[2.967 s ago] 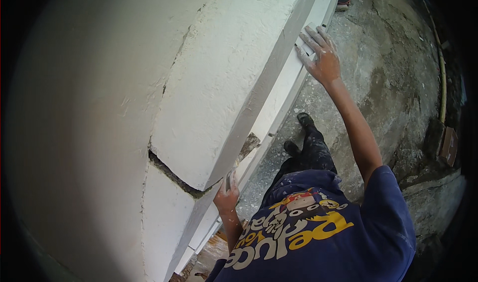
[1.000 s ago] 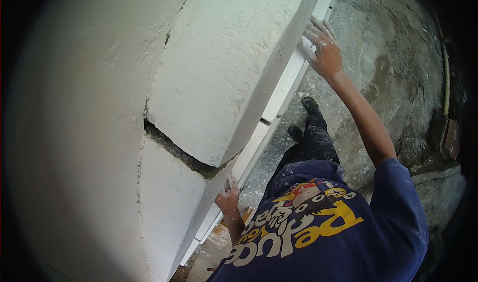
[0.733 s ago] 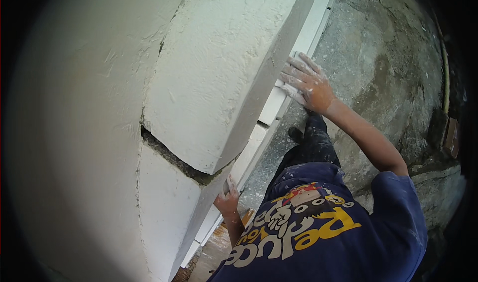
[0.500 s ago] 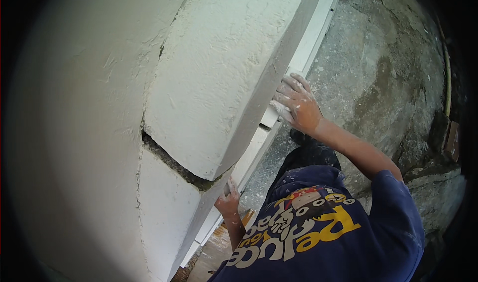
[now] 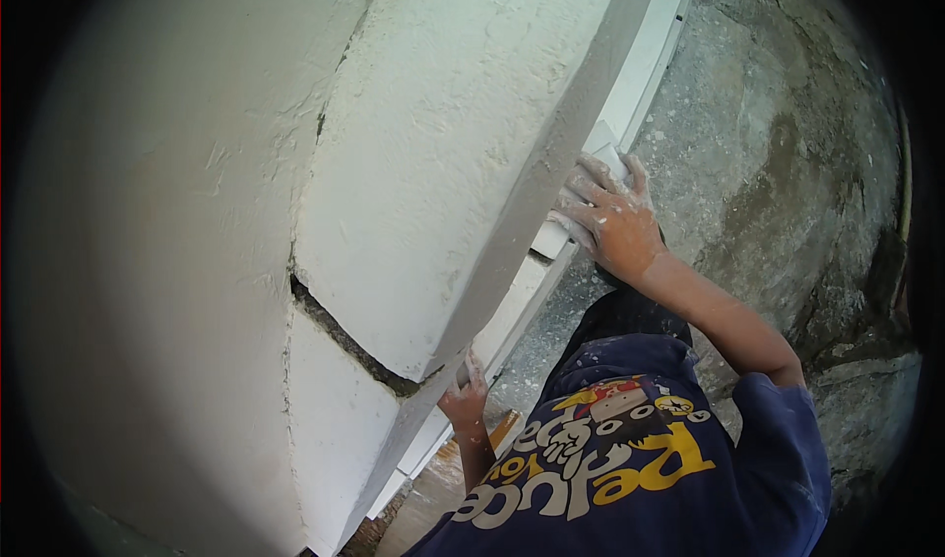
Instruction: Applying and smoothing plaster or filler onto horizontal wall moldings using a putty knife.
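Observation:
My right hand (image 5: 622, 227), coated in white dust, is curled over a white block (image 5: 608, 151) on a long white ledge (image 5: 517, 301). Thumb and fingers lie to either side of the block, and part of it is hidden beneath them. Lower down, at the wall's edge, is my left hand (image 5: 467, 400), its fingers bent upward by the ledge. A small greyish patch shows beside those fingers; what they hold is partly hidden. Beside both hands rises a white plastered wall (image 5: 433, 163), with a wide dark crack (image 5: 349, 342) running to its edge.
A rough, stained concrete floor (image 5: 748, 163) spreads out on the right, speckled with white. At the far right edge a pale hose or pipe (image 5: 904, 183) runs along the floor. A thin crack (image 5: 320, 114) climbs the wall. Yellowish wood (image 5: 504, 429) lies behind my left forearm.
The view has shifted slightly. My right hand has moved a little right and nearer me, uncovering more of the white block's far end. My left hand stays by the ledge.

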A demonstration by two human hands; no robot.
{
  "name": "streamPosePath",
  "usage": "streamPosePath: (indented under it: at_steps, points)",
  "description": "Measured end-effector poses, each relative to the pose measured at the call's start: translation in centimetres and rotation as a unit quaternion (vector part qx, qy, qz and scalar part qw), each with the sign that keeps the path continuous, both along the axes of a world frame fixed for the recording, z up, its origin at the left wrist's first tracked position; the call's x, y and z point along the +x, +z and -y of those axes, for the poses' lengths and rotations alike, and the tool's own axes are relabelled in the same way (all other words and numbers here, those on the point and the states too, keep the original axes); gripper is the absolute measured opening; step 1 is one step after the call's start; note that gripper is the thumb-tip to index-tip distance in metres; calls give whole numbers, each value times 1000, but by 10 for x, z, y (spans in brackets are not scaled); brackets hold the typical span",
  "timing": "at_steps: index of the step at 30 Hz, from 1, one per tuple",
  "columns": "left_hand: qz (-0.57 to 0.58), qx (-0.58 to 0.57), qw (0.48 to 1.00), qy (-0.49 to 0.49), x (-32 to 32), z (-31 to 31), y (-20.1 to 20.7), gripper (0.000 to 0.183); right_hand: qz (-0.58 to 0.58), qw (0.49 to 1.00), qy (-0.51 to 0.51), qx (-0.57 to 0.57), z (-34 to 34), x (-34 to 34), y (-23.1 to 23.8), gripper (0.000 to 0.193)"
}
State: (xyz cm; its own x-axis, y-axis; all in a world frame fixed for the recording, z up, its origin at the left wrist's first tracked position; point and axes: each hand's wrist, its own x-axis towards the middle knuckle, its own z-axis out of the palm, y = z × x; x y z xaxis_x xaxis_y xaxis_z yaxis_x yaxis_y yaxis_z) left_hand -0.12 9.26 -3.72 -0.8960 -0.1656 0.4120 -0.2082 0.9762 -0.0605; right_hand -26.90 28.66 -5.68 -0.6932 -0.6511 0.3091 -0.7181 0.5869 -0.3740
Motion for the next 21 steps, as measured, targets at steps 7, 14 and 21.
streamPosePath:
  at_steps: [7, 14, 21]
  points:
    - [-9, 106, 994, 28, -2, -1, -1, 33, -22, 997, -11, -73, -15, -58, -16, 56]
    - [-15, 131, 990, 44, -3, -2, 1, 34, 46, 996, -41, -66, -3, -6, -8, 58]
    - [-20, 133, 990, 37, -2, -2, 0, 35, -37, 982, -145, -112, -12, -72, -9, 58]
